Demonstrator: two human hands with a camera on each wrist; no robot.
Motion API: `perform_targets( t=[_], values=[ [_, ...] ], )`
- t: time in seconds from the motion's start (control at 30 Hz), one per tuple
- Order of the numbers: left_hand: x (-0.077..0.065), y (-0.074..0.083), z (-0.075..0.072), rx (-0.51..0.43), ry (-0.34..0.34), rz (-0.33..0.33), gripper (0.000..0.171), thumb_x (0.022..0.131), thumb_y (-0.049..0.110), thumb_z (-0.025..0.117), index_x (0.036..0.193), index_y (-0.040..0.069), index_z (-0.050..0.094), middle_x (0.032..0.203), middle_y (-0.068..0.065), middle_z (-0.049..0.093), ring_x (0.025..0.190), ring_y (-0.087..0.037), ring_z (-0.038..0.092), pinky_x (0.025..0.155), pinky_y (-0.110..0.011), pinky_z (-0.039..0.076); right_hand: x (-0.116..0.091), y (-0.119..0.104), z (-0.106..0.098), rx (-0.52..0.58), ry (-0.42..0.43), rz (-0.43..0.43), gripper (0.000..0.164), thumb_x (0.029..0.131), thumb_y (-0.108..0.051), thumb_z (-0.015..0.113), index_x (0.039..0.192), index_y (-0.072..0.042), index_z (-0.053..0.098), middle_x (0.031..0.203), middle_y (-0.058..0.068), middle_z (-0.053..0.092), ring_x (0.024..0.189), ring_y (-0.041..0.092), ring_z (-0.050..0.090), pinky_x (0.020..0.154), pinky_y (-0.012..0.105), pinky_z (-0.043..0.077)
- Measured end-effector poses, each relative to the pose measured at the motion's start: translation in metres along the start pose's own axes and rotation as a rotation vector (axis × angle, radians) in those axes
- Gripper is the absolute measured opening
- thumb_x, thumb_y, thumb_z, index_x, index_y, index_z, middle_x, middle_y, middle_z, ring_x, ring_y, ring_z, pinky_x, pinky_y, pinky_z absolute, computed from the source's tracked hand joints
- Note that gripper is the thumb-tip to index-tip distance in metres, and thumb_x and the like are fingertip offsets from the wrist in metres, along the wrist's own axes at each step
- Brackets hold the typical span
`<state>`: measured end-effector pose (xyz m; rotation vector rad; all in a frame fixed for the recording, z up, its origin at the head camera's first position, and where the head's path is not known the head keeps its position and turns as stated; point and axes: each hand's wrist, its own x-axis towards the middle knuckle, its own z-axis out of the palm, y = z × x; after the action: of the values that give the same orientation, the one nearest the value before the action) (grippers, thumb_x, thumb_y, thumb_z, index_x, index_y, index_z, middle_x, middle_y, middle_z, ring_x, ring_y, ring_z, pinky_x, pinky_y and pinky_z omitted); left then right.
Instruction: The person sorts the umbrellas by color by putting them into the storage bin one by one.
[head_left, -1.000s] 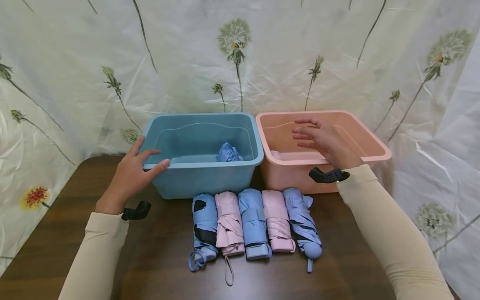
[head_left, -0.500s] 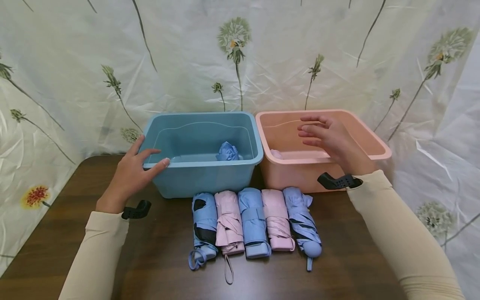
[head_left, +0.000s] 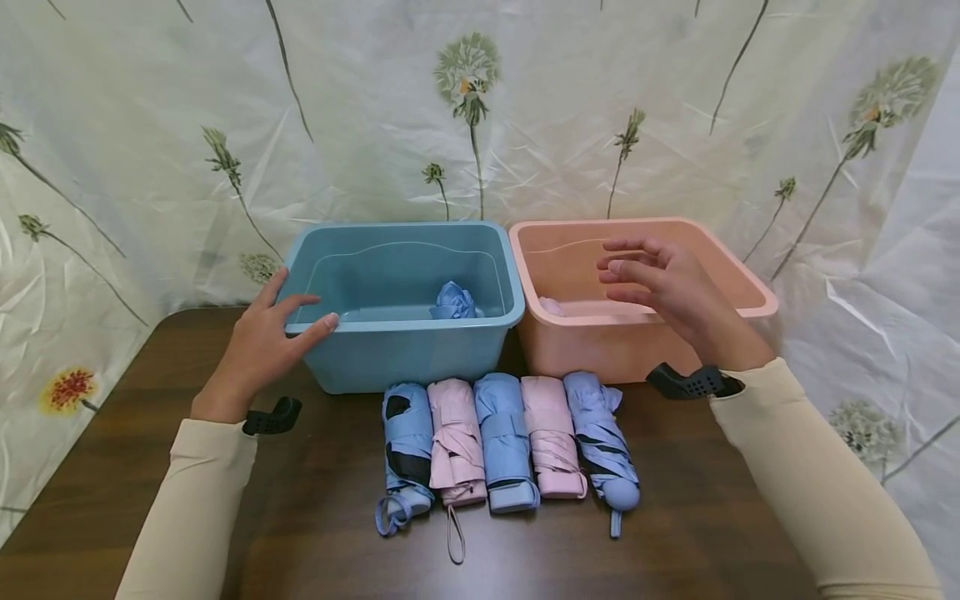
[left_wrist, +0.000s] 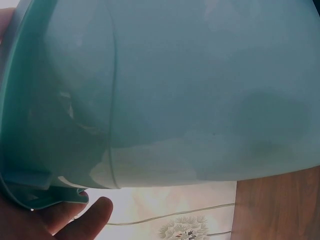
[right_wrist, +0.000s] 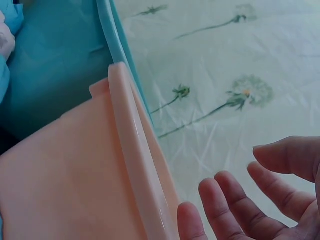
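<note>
Folded umbrellas [head_left: 507,446] lie nearest to me, five in a row on the dark worktop [head_left: 525,558], handle ends toward me: a blue one with black patches [head_left: 408,435] at the left end, then pink, blue and pink, and at the right end a blue one with a rounded handle [head_left: 603,446], slanting out at its near end. Neither of my hands is on them. My left hand [head_left: 262,350] rests spread over the near left corner of the blue bin [head_left: 405,358], thumb across the front rim, gripping no umbrella. My right hand [head_left: 666,287] hovers at the orange bin [head_left: 600,346], fingers loosely curved, thumb apart, holding nothing. I judge this to be a pause between transfers, with the row outside waiting; a next pick would call for drawing the right hand down to the row and closing round a single umbrella without dragging its neighbour, for they lie snugly side by side. Farther in, the blue bin has a crumpled blue bundle [head_left: 453,302] at its front right, probably another umbrella. The orange bin shows only a scrap of pale pink fabric [head_left: 551,306] at its front left; its front wall hides the rest, so I cannot tell how much lies there. Behind both bins hangs a flower-printed curtain [head_left: 360,108].
</note>
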<state>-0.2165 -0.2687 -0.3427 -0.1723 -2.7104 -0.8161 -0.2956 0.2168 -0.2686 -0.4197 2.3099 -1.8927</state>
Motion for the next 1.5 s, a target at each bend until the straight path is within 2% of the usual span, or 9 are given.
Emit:
perform_targets(
  t=[0.23, 0.43, 0.57, 0.7, 0.93, 1.17, 1.5],
  values=[
    [0.000, 0.000, 0.000, 0.000, -0.003, 0.001, 0.063, 0.090, 0.057, 0.055, 0.127, 0.006, 0.061, 0.160, -0.013, 0.013, 0.140, -0.046, 0.023, 0.097, -0.072, 0.029, -0.012, -0.003, 0.003, -0.028, -0.017, -0.002, 0.045, 0.093, -0.024, 0.065, 0.132, -0.006, 0.051, 0.124, 0.013, 0.059, 0.105, 0.019, 0.064, 0.083, 0.035, 0.054],
    [0.000, 0.000, 0.000, 0.000, 0.001, 0.002, 0.064, 0.090, 0.057, 0.056, 0.127, 0.006, 0.061, 0.160, -0.014, 0.014, 0.139, -0.048, 0.025, 0.096, -0.073, 0.029, -0.024, -0.003, 0.002, 0.013, -0.076, -0.058, 0.038, 0.094, -0.014, 0.063, 0.129, -0.002, 0.053, 0.115, 0.008, 0.063, 0.102, 0.018, 0.065, 0.080, 0.035, 0.055],
    [0.001, 0.000, 0.000, 0.001, 0.004, 0.003, 0.064, 0.090, 0.057, 0.056, 0.127, 0.005, 0.061, 0.160, -0.015, 0.014, 0.138, -0.049, 0.026, 0.096, -0.073, 0.029, -0.032, 0.000, 0.000, 0.062, -0.103, -0.090, 0.032, 0.094, -0.007, 0.062, 0.125, -0.001, 0.056, 0.111, 0.011, 0.064, 0.099, 0.019, 0.067, 0.080, 0.036, 0.055],
    [0.000, 0.000, 0.000, -0.001, 0.001, -0.005, 0.064, 0.090, 0.057, 0.056, 0.127, 0.006, 0.061, 0.160, -0.015, 0.014, 0.138, -0.048, 0.025, 0.097, -0.073, 0.029, -0.041, 0.002, -0.001, 0.065, -0.115, -0.096, 0.029, 0.094, -0.006, 0.061, 0.122, -0.002, 0.059, 0.110, 0.013, 0.065, 0.096, 0.024, 0.069, 0.081, 0.036, 0.055],
    [-0.001, 0.002, -0.001, -0.002, -0.006, -0.013, 0.064, 0.090, 0.057, 0.056, 0.127, 0.006, 0.061, 0.160, -0.015, 0.014, 0.138, -0.049, 0.026, 0.098, -0.072, 0.029, -0.056, 0.011, -0.001, -0.011, -0.112, -0.096, 0.028, 0.095, -0.009, 0.060, 0.123, -0.003, 0.059, 0.113, 0.011, 0.064, 0.101, 0.023, 0.067, 0.082, 0.034, 0.054],
    [-0.001, 0.003, -0.002, -0.009, -0.009, -0.015, 0.062, 0.090, 0.057, 0.057, 0.127, 0.007, 0.061, 0.160, -0.013, 0.013, 0.139, -0.047, 0.025, 0.099, -0.071, 0.028, -0.069, 0.024, -0.002, -0.010, -0.113, -0.068, 0.034, 0.095, -0.008, 0.060, 0.127, 0.004, 0.055, 0.116, 0.012, 0.065, 0.105, 0.023, 0.066, 0.082, 0.035, 0.054],
    [0.000, 0.002, -0.001, -0.010, -0.010, -0.018, 0.062, 0.089, 0.057, 0.057, 0.127, 0.007, 0.061, 0.161, -0.012, 0.012, 0.140, -0.047, 0.023, 0.100, -0.072, 0.026, -0.081, 0.042, -0.004, -0.169, -0.081, -0.054, 0.040, 0.094, -0.012, 0.063, 0.126, 0.009, 0.053, 0.114, 0.016, 0.065, 0.098, 0.019, 0.069, 0.078, 0.038, 0.055]
  ],
)
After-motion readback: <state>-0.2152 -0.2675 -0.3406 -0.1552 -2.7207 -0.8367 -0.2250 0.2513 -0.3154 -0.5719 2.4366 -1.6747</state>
